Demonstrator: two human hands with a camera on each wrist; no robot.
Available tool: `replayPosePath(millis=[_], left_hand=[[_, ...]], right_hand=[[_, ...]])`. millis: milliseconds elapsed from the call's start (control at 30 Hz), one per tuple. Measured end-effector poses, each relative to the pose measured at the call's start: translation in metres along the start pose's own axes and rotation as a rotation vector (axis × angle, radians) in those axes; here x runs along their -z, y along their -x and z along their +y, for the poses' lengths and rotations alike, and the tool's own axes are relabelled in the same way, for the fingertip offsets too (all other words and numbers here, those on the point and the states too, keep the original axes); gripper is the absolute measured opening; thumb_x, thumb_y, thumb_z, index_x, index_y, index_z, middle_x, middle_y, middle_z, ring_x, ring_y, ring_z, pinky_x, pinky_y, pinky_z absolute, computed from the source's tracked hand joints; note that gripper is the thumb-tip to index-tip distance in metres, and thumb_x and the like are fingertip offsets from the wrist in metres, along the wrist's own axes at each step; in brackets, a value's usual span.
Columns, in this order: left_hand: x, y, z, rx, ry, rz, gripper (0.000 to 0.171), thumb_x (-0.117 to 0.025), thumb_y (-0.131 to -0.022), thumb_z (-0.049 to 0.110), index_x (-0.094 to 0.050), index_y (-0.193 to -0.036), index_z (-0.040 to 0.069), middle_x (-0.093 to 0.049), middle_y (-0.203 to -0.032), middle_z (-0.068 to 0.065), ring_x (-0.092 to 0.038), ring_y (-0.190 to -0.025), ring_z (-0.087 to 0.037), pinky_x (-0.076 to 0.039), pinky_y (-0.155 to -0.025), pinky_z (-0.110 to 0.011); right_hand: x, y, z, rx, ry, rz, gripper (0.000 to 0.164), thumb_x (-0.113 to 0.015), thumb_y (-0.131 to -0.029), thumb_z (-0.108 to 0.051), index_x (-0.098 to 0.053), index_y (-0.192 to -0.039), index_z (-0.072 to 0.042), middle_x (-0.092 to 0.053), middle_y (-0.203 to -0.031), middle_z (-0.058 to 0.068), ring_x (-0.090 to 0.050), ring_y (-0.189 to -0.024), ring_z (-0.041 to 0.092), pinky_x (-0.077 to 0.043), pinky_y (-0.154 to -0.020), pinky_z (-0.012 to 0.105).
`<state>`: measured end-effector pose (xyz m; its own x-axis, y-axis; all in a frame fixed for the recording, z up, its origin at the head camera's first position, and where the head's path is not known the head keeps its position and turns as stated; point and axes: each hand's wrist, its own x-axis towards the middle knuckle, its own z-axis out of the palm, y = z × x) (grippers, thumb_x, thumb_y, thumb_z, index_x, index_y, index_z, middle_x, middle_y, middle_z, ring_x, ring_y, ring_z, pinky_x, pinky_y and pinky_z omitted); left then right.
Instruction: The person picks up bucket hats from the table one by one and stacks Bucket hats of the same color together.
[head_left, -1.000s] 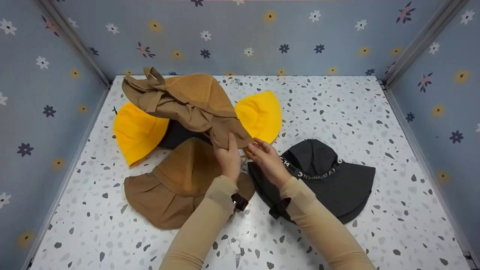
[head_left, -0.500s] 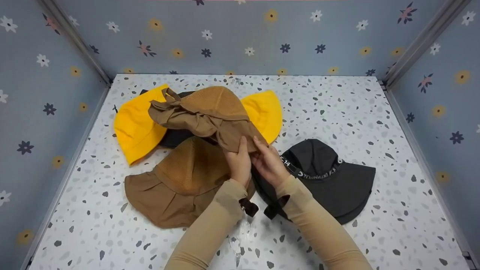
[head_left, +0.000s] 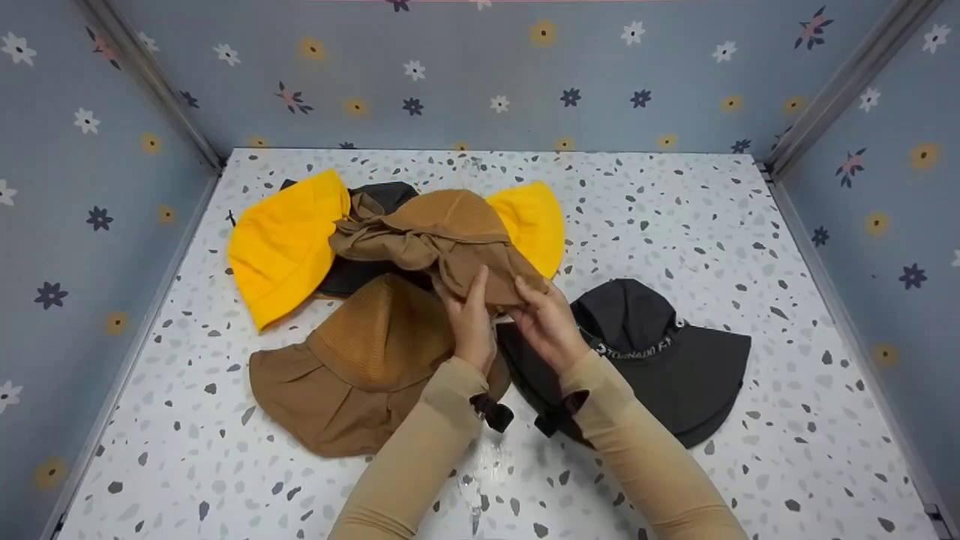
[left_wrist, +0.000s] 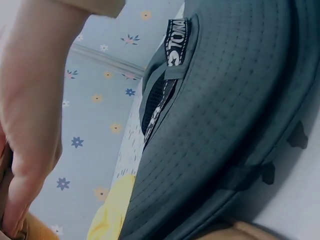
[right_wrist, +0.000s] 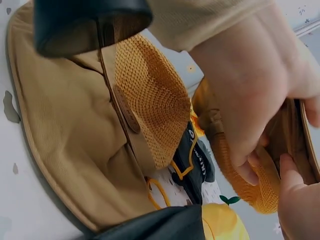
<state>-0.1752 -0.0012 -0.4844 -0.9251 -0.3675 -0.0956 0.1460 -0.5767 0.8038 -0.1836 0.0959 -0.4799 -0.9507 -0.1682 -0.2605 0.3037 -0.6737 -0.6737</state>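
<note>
Both hands hold a brown sun hat with a knitted tan crown, a wide cloth brim and a bow at its far left end. My left hand grips the near brim, thumb lying on top. Beside it my right hand pinches the brim's right edge, thumb up and fingers underneath. In the right wrist view, fingers reach in at the opening of the held hat. A second brown sun hat lies on the table below the left hand. Under the right hand is a black wide-brimmed hat with a lettered band.
A yellow bucket hat lies at the back left, overlapping another black hat. A second yellow hat sits behind the held hat, partly covered. Flower-patterned walls enclose the speckled white table at the back and sides.
The held hat has come down and to the right, toward me, uncovering more of the left yellow hat and the black hat behind. My right thumb has moved over the brim.
</note>
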Motion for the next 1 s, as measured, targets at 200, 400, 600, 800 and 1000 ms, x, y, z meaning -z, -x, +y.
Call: replayPosePath(millis=[200, 400, 600, 800, 1000], left_hand=[[0.006, -0.004, 0.011, 0.077, 0.114, -0.056, 0.073, -0.040, -0.106, 0.038, 0.010, -0.158, 0.027, -0.021, -0.162, -0.010, -0.033, -0.144, -0.029, -0.031, -0.119, -0.044], [0.011, -0.011, 0.021, 0.126, 0.253, -0.122, 0.070, -0.027, -0.102, 0.057, 0.004, -0.158, 0.028, -0.026, -0.159, -0.011, -0.035, -0.143, -0.031, -0.032, -0.117, -0.048], [0.014, -0.015, 0.025, 0.187, 0.314, -0.105, 0.071, -0.034, -0.101, 0.059, -0.001, -0.157, 0.032, -0.024, -0.160, -0.010, -0.032, -0.145, -0.033, -0.031, -0.117, -0.052], [0.022, -0.017, 0.027, 0.235, 0.320, -0.115, 0.073, -0.051, -0.094, 0.062, -0.025, -0.153, 0.028, -0.038, -0.152, -0.008, -0.040, -0.140, -0.031, -0.034, -0.115, -0.052], [0.023, -0.021, 0.030, 0.312, 0.268, -0.129, 0.041, -0.049, -0.103, 0.036, -0.051, -0.139, 0.016, -0.063, -0.117, 0.000, -0.062, -0.103, -0.019, -0.045, -0.101, -0.041]], right_hand=[[0.007, 0.003, -0.006, -0.006, 0.009, -0.009, 0.043, -0.041, -0.104, 0.002, -0.035, -0.146, 0.004, -0.056, -0.126, 0.014, -0.065, -0.103, 0.017, -0.056, -0.089, 0.028], [0.017, 0.005, -0.014, 0.012, 0.039, -0.028, 0.043, -0.041, -0.103, 0.002, -0.036, -0.145, 0.004, -0.057, -0.123, 0.012, -0.066, -0.100, 0.017, -0.055, -0.086, 0.026], [0.026, 0.007, -0.024, 0.001, 0.036, -0.033, 0.044, -0.042, -0.103, 0.003, -0.034, -0.146, 0.004, -0.051, -0.132, 0.013, -0.064, -0.105, 0.017, -0.054, -0.090, 0.027], [0.037, 0.008, -0.036, 0.002, 0.057, -0.038, 0.038, -0.042, -0.103, 0.002, -0.038, -0.141, 0.001, -0.057, -0.123, 0.010, -0.064, -0.101, 0.016, -0.053, -0.088, 0.027], [0.045, 0.008, -0.044, 0.035, 0.032, -0.008, 0.025, -0.042, -0.103, 0.002, -0.049, -0.127, -0.003, -0.066, -0.109, 0.006, -0.067, -0.090, 0.014, -0.055, -0.079, 0.026]])
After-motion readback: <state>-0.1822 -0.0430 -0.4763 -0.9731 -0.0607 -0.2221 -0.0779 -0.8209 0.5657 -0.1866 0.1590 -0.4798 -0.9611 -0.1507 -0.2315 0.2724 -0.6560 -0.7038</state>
